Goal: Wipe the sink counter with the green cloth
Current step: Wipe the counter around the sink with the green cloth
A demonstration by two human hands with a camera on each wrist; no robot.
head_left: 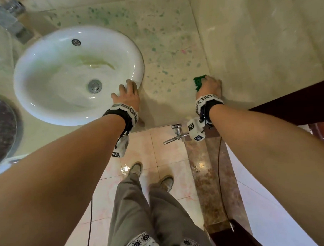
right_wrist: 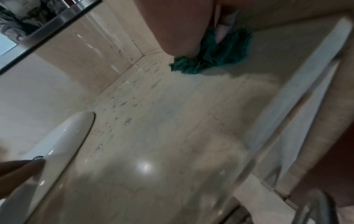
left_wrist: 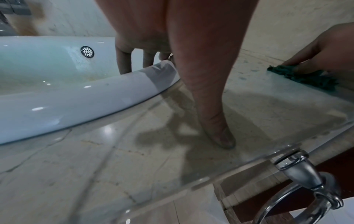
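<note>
The green cloth (head_left: 198,82) lies bunched on the beige stone counter (head_left: 171,103), at its right side beside the wall. My right hand (head_left: 210,86) grips it and presses it down; the right wrist view shows the cloth (right_wrist: 216,59) crumpled under the palm. My left hand (head_left: 128,94) rests on the right rim of the white sink (head_left: 45,113). In the left wrist view its fingers (left_wrist: 124,60) hang over the rim into the basin and the thumb (left_wrist: 216,121) lies flat on the counter. Greenish water drops (head_left: 154,48) speckle the counter behind both hands.
A tiled wall (head_left: 265,44) rises right of the cloth. A tap (head_left: 10,19) stands at the back left. A chrome fitting (head_left: 176,133) sticks out under the counter's front edge. A dark round object (head_left: 0,130) sits at the left.
</note>
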